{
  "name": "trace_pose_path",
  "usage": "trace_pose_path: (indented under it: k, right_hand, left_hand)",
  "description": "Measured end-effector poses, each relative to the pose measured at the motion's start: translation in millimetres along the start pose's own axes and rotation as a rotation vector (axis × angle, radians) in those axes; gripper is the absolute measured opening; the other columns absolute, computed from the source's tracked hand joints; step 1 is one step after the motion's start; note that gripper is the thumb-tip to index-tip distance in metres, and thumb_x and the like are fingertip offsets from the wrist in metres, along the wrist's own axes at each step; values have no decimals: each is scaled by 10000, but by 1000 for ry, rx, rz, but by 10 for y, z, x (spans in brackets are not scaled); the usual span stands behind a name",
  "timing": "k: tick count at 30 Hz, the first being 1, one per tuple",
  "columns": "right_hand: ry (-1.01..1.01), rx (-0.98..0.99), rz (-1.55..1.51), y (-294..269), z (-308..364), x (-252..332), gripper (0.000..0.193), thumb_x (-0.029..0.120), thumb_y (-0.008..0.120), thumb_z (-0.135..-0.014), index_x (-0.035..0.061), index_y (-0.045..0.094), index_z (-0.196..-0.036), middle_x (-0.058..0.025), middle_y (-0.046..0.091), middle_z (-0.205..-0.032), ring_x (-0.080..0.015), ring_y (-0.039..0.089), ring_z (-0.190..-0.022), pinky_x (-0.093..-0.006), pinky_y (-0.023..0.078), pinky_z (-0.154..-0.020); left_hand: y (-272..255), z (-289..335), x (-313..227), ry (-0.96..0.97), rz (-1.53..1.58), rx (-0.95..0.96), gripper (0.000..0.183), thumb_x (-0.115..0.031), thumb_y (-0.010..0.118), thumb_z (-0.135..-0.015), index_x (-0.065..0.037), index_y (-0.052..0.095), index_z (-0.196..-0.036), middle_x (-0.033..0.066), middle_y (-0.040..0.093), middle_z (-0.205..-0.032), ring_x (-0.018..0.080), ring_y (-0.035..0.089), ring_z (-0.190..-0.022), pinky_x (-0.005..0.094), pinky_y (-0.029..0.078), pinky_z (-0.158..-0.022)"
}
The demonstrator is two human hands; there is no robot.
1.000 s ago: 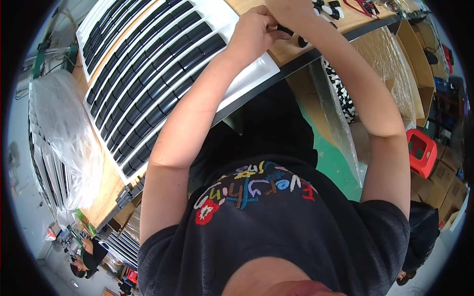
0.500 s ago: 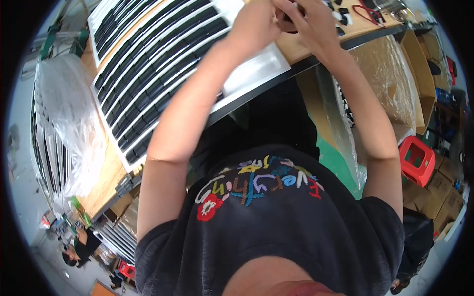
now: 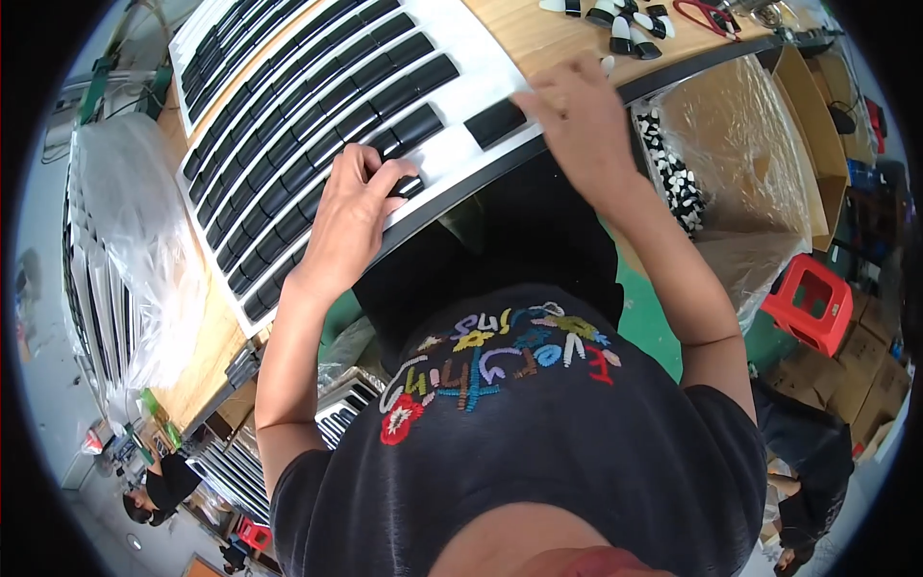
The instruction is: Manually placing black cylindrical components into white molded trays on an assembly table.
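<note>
My left hand [image 3: 351,207] is at the near edge of a white tray [image 3: 461,159] filled with curved rows of glossy black pieces [image 3: 317,120]. Its thumb and fingers close on a black piece [image 3: 410,187] at the end of the nearest row, partly covered by the hand. My right hand [image 3: 585,125], slightly blurred, hovers past the tray's right edge with its thumb apart from its fingers and nothing visible in it. Near that thumb a single black piece [image 3: 495,123] lies on the white tray, apart from the rows.
Loose black-and-white pieces [image 3: 635,34] and red-handled pliers [image 3: 707,19] lie on the wooden table at the back right. Below the table edge, a plastic-lined box [image 3: 750,144] holds many small black and white pieces. A red stool [image 3: 810,303] stands right. Clear plastic wrap [image 3: 135,231] hangs left.
My hands, held together at the far edge of view, have parted. The left came down and left to the tray's nearest row; the right came nearer. More of the tray and loose pieces now shows.
</note>
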State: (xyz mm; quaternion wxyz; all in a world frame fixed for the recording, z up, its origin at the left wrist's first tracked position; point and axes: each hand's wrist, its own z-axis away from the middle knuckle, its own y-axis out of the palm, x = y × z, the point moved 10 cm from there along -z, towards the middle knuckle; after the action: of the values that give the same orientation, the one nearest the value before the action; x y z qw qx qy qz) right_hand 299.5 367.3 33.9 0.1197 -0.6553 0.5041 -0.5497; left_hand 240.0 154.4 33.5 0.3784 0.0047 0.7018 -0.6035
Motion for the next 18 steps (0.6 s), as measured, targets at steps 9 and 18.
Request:
trace_pose_path:
  k: [9,18]
  right_hand:
    - [-15,-13,293,-404,-201,-675,253,228,686,-889,30,658,-1042,-98,640,-983,-260,596,-860,-382,479,-755]
    - [56,139,-462,-396,-131,-20,305,168,704,-889,50,656,-1166,-52,629,-961,-116,595,-753,-227,461,-652]
  left_hand:
    - [37,-90,-26,27,-120,-12,310,42,691,-778,-30,559,-1048,119,530,-973,304,535,-931,402,455,-849]
    - [203,-1053,-296,26,766,-462,365,42,820,-700,-12,648,-1018,22,629,-816,91,567,-733,243,516,-724]
